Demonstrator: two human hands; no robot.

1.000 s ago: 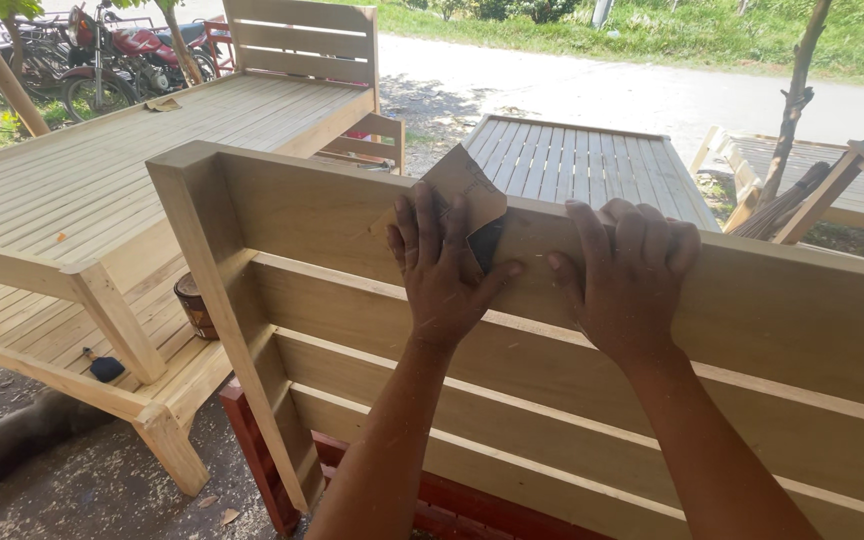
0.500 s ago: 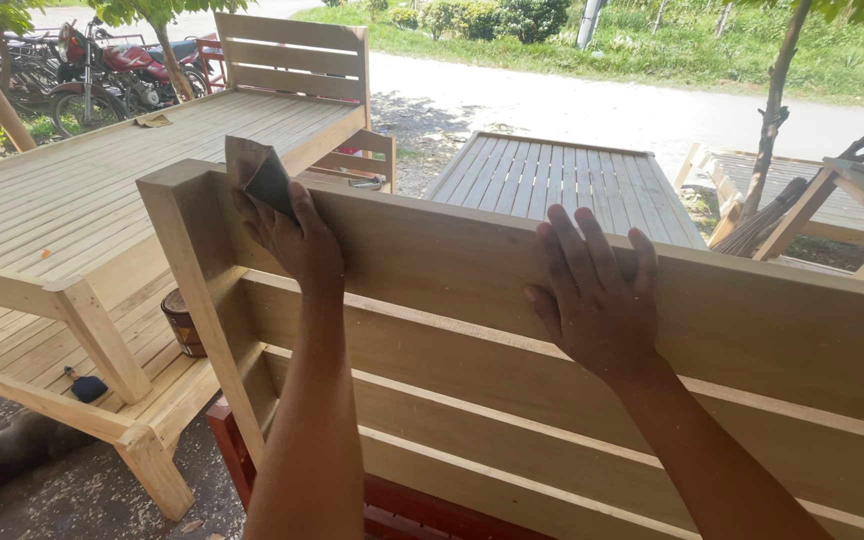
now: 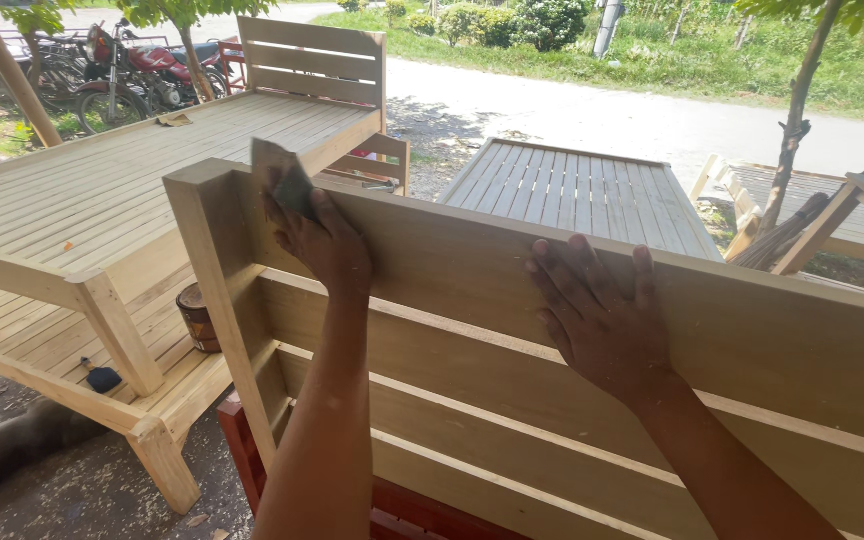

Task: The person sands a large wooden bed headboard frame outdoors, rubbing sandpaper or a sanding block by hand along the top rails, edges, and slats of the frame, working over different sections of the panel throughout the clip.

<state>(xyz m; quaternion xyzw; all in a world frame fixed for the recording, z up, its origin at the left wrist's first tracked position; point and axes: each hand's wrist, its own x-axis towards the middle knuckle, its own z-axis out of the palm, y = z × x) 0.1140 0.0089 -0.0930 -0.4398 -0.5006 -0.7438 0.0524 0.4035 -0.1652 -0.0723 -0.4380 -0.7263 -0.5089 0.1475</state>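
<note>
Outdoors, two hands work one wooden headboard (image 3: 752, 340): the left hand (image 3: 327, 245) grasps one sheet of sandpaper (image 3: 282, 185) against its top rail, the right hand (image 3: 602, 320) rests flat, fingers spread.

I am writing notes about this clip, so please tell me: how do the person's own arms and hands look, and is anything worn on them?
Both forearms are bare, with no sleeves in view. The left hand and the right hand wear no gloves, and no rings, watch or bracelet show. Pale dust speckles the left forearm.
</note>
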